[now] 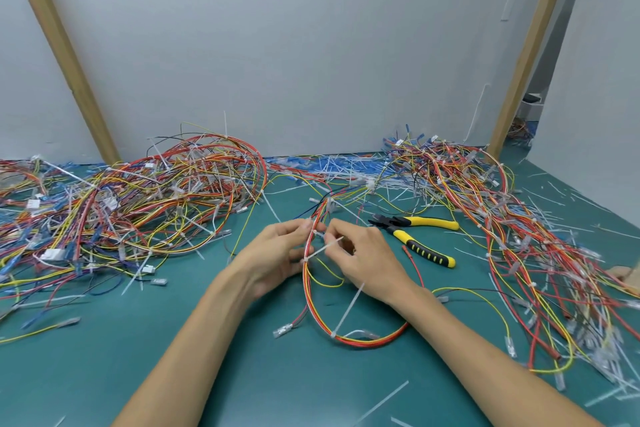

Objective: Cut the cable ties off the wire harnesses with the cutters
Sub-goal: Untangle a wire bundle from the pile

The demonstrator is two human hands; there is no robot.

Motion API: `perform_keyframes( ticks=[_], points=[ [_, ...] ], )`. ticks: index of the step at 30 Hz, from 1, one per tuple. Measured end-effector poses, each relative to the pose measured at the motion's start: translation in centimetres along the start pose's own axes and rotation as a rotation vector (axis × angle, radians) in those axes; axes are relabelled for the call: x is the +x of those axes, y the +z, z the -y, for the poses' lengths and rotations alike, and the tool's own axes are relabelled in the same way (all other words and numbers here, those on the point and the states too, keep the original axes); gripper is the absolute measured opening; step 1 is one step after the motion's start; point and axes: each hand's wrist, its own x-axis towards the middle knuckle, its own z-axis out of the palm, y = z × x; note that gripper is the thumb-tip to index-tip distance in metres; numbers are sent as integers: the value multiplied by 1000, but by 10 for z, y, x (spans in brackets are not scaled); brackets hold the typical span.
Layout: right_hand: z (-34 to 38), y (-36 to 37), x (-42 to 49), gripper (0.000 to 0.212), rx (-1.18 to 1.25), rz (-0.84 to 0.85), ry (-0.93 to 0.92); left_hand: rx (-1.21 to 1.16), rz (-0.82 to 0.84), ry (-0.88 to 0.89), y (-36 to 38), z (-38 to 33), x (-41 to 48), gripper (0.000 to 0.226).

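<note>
Both forearms come in from bottom edge, hands close together mid-mat. L hand (pixel 277 255) has fingers curled round red/orange/yellow wire harness (pixel 306 291) near top of its loop. R hand (pixel 363 258) just beside it, thumb + fingertips pinching white cable tie (pixel 323 247) on same bundle. Cutters (pixel 417 236), yellow/black grips, lie on green mat (pixel 242 367) near R hand, untouched. Any marking on them too small to read

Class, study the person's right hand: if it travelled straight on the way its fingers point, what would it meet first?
The right hand, pinching a white plastic cable tie, points leftward. It would probably first meet the red, orange and yellow wire harness held by the left hand, though depth is unclear.
</note>
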Motion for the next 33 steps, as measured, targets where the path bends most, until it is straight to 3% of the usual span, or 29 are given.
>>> perform_keyframes(
  ticks=[7,17,21,24,29,33],
  points=[
    [-1,1,2,24,-65,-75,-16,-135,-170,-49,7,0,3,12],
    [-4,2,-1,20,-174,-189,25,620,-433,211,-5,3,7,23],
    [-6,1,0,23,-195,-233,80,672,-442,205,-11,0,8,31],
    [-7,1,0,24,-203,-223,111,607,-424,200,-9,-1,6,37],
    [-12,-3,5,28,-110,-231,199,256,-369,393,-7,-9,-2,22],
    [-14,-4,7,34,43,-211,250,14,-321,448,-3,-12,-4,27]
  ],
)
